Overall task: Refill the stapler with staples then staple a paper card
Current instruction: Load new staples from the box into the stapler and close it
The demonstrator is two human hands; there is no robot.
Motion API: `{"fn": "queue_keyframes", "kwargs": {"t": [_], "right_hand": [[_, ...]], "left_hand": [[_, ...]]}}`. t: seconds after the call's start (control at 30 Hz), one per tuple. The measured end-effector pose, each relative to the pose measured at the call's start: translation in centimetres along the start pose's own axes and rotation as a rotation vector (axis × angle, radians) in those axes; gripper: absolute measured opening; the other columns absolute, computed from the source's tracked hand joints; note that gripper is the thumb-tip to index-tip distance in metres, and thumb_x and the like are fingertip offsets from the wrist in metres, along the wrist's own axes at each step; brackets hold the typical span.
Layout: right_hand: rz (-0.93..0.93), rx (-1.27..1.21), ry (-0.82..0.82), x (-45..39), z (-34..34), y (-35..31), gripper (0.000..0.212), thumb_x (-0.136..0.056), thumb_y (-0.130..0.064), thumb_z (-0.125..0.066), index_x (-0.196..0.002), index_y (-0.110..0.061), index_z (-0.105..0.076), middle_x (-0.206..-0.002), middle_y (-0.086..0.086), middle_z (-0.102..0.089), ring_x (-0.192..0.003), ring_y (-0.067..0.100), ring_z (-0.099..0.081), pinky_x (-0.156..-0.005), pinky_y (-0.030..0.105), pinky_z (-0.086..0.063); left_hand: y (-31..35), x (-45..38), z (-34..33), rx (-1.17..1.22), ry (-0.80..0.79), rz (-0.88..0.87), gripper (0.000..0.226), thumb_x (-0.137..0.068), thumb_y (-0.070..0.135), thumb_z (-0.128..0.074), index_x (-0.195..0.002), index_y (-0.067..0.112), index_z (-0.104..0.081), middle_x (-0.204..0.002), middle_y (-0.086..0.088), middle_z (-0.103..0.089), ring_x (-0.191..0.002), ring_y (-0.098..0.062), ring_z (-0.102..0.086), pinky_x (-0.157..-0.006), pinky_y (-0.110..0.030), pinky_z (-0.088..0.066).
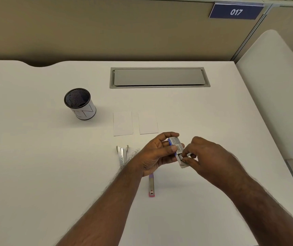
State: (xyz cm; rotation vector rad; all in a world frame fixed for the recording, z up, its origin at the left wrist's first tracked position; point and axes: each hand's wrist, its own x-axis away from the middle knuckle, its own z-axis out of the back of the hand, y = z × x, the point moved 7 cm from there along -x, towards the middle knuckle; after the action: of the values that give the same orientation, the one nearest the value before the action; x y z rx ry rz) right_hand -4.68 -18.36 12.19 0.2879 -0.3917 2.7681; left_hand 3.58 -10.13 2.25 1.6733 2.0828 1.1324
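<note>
Left hand point(157, 153) curled round staple box point(175, 144), above the desk; right hand point(206, 157) fingertips pinching its open end. Opened stapler point(152, 185) below left palm; two paper cards point(135, 123) beyond the fingers.

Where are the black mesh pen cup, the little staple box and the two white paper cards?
Black mesh pen cup point(82, 107): head view, white-labelled side.
Small staple box point(175, 142): head view, top face.
White paper cards point(123, 123): head view, left card's middle.
</note>
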Motion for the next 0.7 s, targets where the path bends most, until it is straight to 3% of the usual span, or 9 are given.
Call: {"fn": "queue_keyframes", "kwargs": {"t": [0.27, 0.47, 0.57, 0.7], "right_hand": [[0.049, 0.103, 0.026, 0.7, 0.1, -0.9, 0.018, -0.096, -0.033, -0.052, -0.105, -0.030, -0.067, -0.096, -0.005, -0.053, -0.065, 0.017, -0.047, -0.056, 0.027, -0.035], [0.008, 0.013, 0.145, 1.1, 0.4, -1.0, 0.013, -0.094, -0.028, -0.059, -0.100, -0.022, -0.069, -0.094, -0.002, -0.056, -0.070, 0.022, -0.062, -0.059, 0.035, -0.049], [-0.004, -0.035, 0.163, 1.3, 0.5, -0.5, 0.010, -0.093, -0.033, -0.059, -0.098, -0.032, -0.068, -0.092, -0.008, -0.055, -0.066, 0.013, -0.058, -0.056, 0.029, -0.046], [-0.057, -0.311, 0.174, 1.7, 1.2, 1.8, 0.011, -0.082, -0.048, -0.063, -0.091, -0.041, -0.063, -0.087, -0.017, -0.054, -0.073, 0.002, -0.056, -0.062, 0.028, -0.049]], "left_hand": [[-0.2, 0.0, 0.2, -0.052, 0.042, 0.019, 0.035, -0.088, 0.015, -0.065, -0.122, 0.022, -0.060, -0.107, -0.004, -0.073, -0.088, -0.019, -0.071, -0.066, -0.027, -0.060], [-0.5, -0.1, 0.0, -0.010, 0.035, 0.034, 0.034, -0.090, 0.014, -0.064, -0.122, 0.022, -0.060, -0.109, -0.005, -0.073, -0.077, -0.017, -0.071, -0.062, -0.025, -0.061], [-0.6, -0.1, 0.0, 0.014, 0.028, 0.035, 0.037, -0.086, 0.017, -0.067, -0.123, 0.022, -0.060, -0.111, -0.007, -0.073, -0.084, -0.021, -0.072, -0.064, -0.026, -0.061], [-0.3, 0.0, 0.5, 0.067, 0.054, 0.005, 0.037, -0.084, 0.017, -0.065, -0.121, 0.020, -0.059, -0.110, -0.009, -0.073, -0.092, -0.025, -0.073, -0.071, -0.029, -0.061]]}}
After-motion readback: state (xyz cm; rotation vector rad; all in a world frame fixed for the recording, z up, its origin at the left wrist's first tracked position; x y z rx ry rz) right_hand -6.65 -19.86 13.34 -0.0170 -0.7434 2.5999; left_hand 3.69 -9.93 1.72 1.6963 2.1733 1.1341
